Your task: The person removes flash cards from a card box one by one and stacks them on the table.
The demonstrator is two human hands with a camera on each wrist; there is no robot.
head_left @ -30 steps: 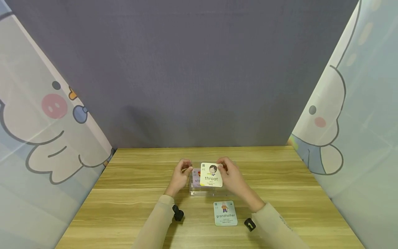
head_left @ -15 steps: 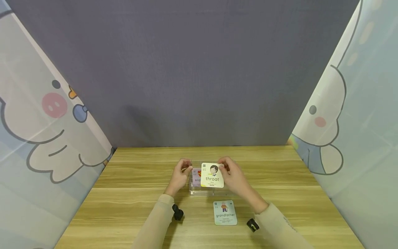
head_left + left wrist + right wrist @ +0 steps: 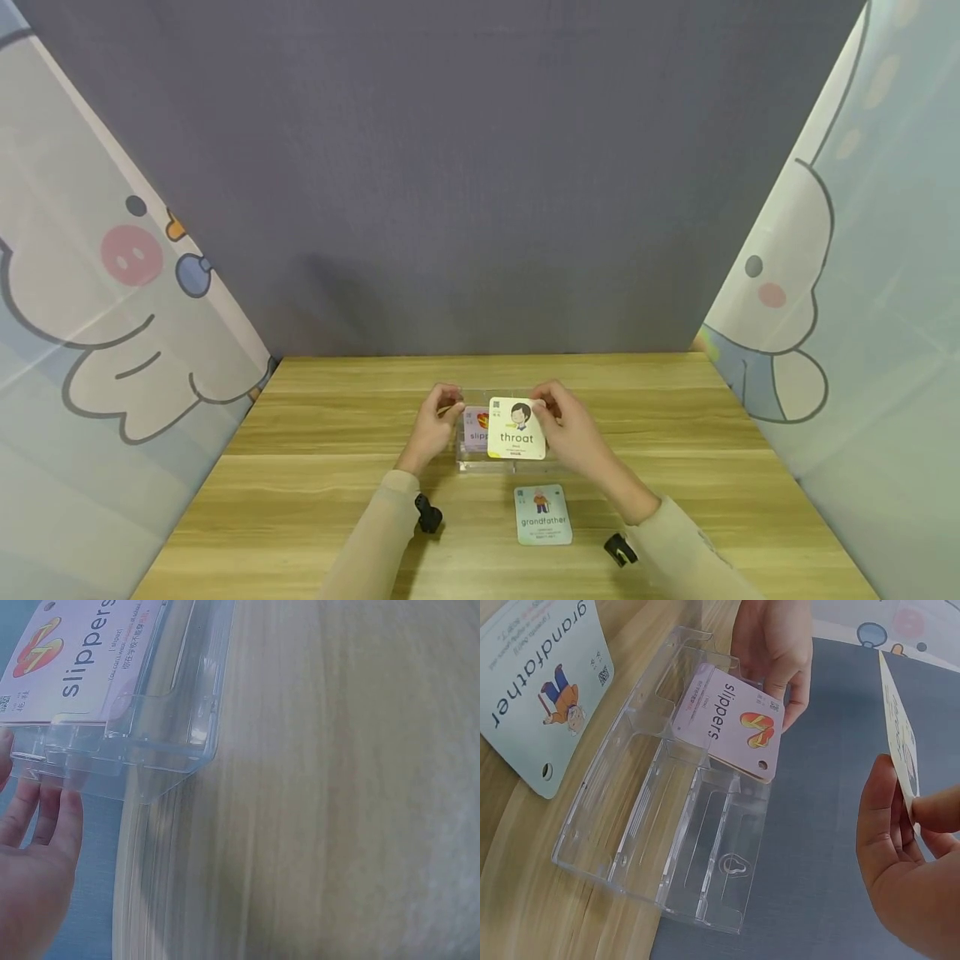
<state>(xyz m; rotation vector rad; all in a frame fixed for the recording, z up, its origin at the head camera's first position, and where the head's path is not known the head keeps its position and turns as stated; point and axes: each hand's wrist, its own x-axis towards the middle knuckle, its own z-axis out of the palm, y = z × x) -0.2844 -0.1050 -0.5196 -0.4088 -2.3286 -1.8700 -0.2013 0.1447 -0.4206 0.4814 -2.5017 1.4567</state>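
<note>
Pale yellow, the "throat" card (image 3: 516,432) is pinched at its upper right by the fingers of the right hand (image 3: 564,423), raised beside the clear plastic rack (image 3: 667,900), whose left end is gripped by the left hand (image 3: 432,427). Filling of the rack seems under way; alignment and lowering beside the "slippers" card (image 3: 727,724) would be called for. On the nearly square card, no long axis is marked; its printed face is turned nearward, lettering upright.

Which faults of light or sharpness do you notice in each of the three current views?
Head: the throat card is readable in its big word only, the small print too tiny; left wrist: bluish haze, the table grain soft; right wrist: bright glints along the holder, the throat card nearly edge-on.
</note>
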